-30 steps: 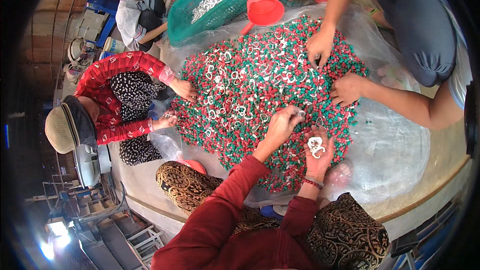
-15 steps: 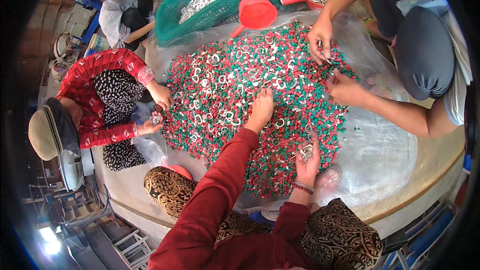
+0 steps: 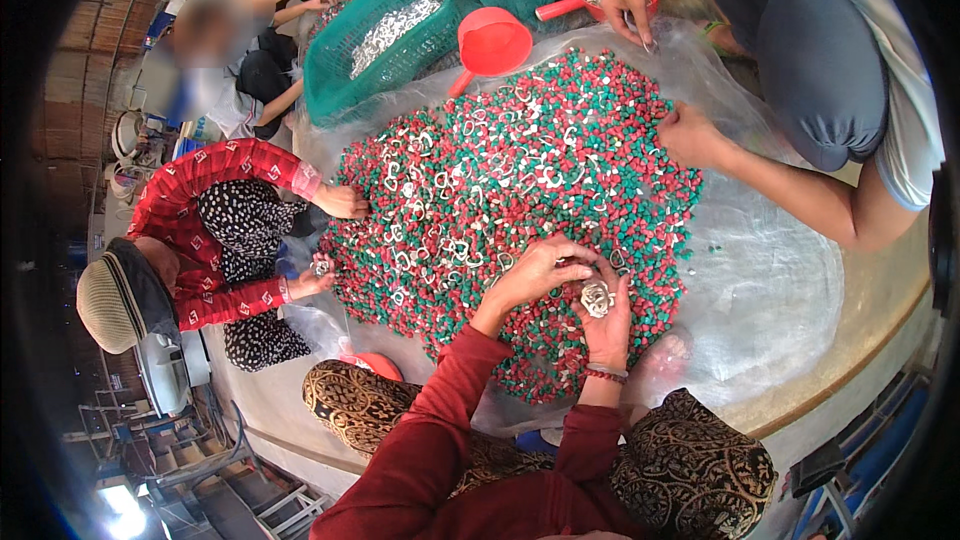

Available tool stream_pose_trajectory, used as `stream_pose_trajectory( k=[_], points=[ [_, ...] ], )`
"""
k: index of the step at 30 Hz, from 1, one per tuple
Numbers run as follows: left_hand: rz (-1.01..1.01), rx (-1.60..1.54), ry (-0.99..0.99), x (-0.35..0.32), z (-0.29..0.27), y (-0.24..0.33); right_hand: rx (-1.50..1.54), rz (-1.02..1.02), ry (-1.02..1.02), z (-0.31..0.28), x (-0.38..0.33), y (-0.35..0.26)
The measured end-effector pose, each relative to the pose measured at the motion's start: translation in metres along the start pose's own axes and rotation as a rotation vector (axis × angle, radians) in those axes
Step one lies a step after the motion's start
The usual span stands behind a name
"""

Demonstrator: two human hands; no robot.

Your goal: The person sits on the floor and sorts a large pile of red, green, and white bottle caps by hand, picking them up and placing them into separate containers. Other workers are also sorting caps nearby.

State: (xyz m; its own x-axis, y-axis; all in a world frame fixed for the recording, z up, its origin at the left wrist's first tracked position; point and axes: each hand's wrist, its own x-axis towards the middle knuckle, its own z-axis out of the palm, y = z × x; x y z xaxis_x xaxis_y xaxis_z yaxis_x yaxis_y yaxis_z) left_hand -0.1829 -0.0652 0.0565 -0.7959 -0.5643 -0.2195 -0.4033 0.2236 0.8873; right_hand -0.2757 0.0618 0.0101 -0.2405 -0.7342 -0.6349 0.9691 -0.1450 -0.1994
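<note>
My left hand (image 3: 540, 272) reaches across to my right, its fingers closed together over the right fingertips. Whatever it pinches is too small to make out. Cupped in my right hand (image 3: 607, 325) is a small bunch of silvery metal rings (image 3: 597, 298), held against the palm and fingers. Both hands are above the near part of a wide heap of small red and green chips (image 3: 570, 165). Pale, D-shaped metal rings (image 3: 462, 248) lie scattered over the heap, mostly on its left and middle.
The heap rests on a clear plastic sheet (image 3: 770, 300). Beyond it are green baskets (image 3: 320, 75) of metal pieces, a red scoop (image 3: 497, 45) and another red scoop (image 3: 545, 12) with rings. A co-worker in a red shirt (image 3: 215, 175) sits left; another's hand (image 3: 690, 137) is at the right.
My left hand has come back from the middle of the heap to my right hand. The right-side co-worker's upper hand has moved from the heap to the far red scoop.
</note>
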Motion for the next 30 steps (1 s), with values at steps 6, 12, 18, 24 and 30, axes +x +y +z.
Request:
stream_pose_trajectory(
  k=[6,12,18,24,30],
  points=[
    [-0.011,0.686,0.484,0.064,-0.019,-0.083,0.077,0.065,-0.288,-0.02,0.003,-0.004],
    [-0.018,0.707,0.549,0.068,-0.004,-0.111,0.122,0.063,-0.305,-0.019,0.004,-0.003],
    [-0.204,0.17,0.448,0.021,0.017,-0.021,-0.009,-0.017,0.007,-0.032,0.014,-0.005],
    [-0.003,0.19,0.187,0.022,0.022,0.002,0.085,0.04,0.073,-0.021,0.015,-0.008],
    [-0.02,0.693,0.42,0.112,0.0,-0.057,0.205,0.031,-0.201,-0.005,0.011,-0.028]
  ],
)
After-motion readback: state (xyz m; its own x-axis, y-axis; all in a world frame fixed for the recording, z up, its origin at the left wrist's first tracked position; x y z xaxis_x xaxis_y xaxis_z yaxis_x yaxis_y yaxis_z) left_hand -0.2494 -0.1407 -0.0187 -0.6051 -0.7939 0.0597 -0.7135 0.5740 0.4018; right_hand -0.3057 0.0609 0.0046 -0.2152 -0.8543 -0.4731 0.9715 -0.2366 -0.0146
